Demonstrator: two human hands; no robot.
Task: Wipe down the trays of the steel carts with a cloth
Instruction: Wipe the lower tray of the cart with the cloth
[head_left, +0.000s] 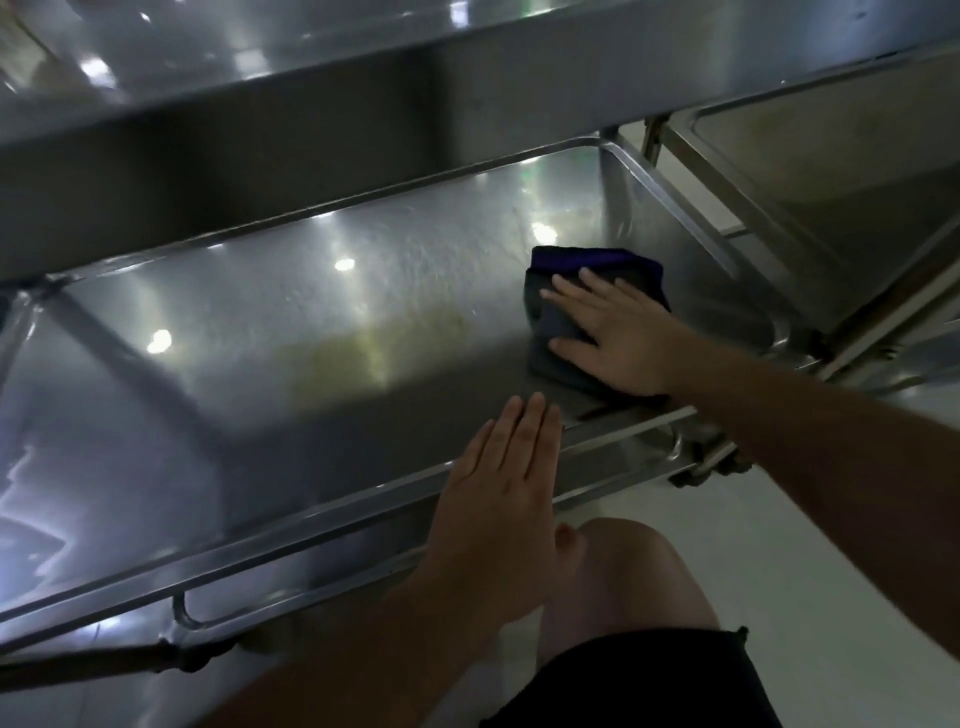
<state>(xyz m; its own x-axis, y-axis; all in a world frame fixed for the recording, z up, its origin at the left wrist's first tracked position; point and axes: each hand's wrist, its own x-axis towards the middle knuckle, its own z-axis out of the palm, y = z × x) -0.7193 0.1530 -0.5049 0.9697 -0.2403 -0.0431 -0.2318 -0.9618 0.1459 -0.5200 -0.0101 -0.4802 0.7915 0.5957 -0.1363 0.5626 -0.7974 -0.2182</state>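
The lower steel tray (218, 395) of a cart fills the view, with a yellowish smear near its middle. A folded dark grey cloth (550, 317) with a purple edge lies on the tray's right part. My right hand (618, 338) presses flat on the cloth, fingers straight and spread. Fingers straight and together, my left hand (504, 483) lies flat over the tray's near rim, fingertips reaching over the tray floor.
The upper steel tray (260, 67) of the same cart overhangs at the top. A second steel cart (831, 171) stands close at the right. White floor (831, 545) lies at the lower right, and my bare knee (623, 577) is below the near rim.
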